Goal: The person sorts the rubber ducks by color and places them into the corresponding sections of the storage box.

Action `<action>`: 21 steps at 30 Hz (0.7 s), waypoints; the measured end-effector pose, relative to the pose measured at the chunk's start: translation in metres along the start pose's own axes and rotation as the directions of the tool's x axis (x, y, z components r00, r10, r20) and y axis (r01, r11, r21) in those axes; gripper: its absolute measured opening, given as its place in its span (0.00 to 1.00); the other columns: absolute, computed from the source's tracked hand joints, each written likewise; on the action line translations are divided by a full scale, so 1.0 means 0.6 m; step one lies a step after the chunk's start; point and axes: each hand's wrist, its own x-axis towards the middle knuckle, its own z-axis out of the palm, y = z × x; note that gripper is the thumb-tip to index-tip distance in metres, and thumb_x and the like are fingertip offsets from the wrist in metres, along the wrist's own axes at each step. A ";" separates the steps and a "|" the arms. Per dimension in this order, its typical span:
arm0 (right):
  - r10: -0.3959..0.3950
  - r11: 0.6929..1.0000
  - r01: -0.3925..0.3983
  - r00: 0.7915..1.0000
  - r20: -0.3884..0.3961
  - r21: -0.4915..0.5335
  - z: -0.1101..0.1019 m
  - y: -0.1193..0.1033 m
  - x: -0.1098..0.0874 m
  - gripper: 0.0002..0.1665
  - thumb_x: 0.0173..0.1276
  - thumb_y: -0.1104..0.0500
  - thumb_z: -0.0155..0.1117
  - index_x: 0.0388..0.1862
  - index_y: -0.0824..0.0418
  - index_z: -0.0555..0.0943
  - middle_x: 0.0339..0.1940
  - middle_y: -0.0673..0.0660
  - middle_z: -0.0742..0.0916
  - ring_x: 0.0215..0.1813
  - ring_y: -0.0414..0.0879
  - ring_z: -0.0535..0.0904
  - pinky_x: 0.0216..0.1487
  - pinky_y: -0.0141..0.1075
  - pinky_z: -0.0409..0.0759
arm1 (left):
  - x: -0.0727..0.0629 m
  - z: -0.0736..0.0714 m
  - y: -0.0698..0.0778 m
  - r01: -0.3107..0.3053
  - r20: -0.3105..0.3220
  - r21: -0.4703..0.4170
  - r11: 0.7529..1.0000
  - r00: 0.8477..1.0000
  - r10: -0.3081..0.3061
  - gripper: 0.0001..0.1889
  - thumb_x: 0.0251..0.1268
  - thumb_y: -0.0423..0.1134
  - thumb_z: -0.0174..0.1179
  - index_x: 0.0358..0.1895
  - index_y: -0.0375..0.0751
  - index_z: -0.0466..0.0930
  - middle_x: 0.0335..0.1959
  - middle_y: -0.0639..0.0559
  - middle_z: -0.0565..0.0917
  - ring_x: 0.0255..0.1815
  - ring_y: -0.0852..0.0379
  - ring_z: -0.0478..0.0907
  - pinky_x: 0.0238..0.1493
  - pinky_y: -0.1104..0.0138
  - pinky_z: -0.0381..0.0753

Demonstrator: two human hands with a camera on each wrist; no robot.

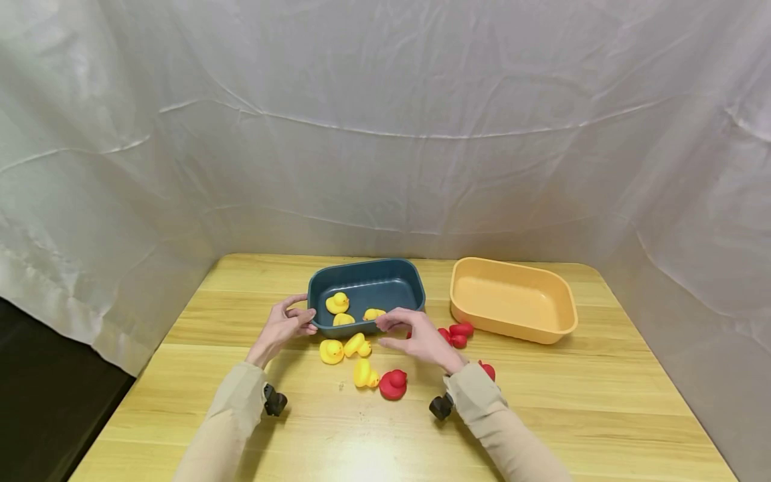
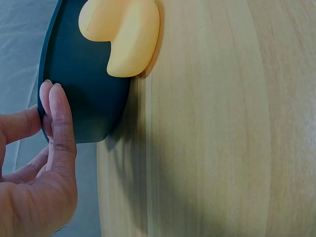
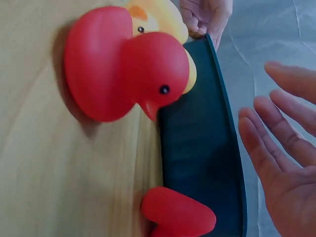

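Note:
My left hand (image 1: 285, 327) pinches the left front rim of a dark blue bin (image 1: 365, 327), thumb and fingers on either side of its wall in the left wrist view. Inside lie a yellow rubber duck (image 1: 337, 303), a second one (image 1: 343, 319) and a third yellow duck (image 1: 373, 314) near the right fingertips. My right hand (image 1: 421, 340) hovers over the front right rim, fingers apart and nothing between them in the right wrist view. On the table before the bin are more yellow ducks (image 1: 331, 351) and a red duck (image 1: 393, 385).
An orange-yellow bin (image 1: 515, 328) stands on the right of the wooden table (image 1: 602, 402). Several red ducks (image 1: 461, 329) lie between the bins, partly behind the right hand. Another red duck (image 1: 488, 370) is half hidden by the right forearm. A pale curtain (image 1: 385, 167) surrounds the table.

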 end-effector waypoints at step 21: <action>0.125 0.991 -0.108 0.965 0.229 -0.085 0.030 -0.003 -0.013 0.29 0.63 0.52 0.75 0.59 0.66 0.81 0.53 0.62 0.88 0.52 0.53 0.84 0.59 0.41 0.85 | 0.003 0.000 -0.003 0.002 -0.009 0.002 1.000 1.000 -0.002 0.31 0.75 0.32 0.55 0.75 0.28 0.56 0.32 0.53 0.87 0.26 0.66 0.84 0.39 0.68 0.89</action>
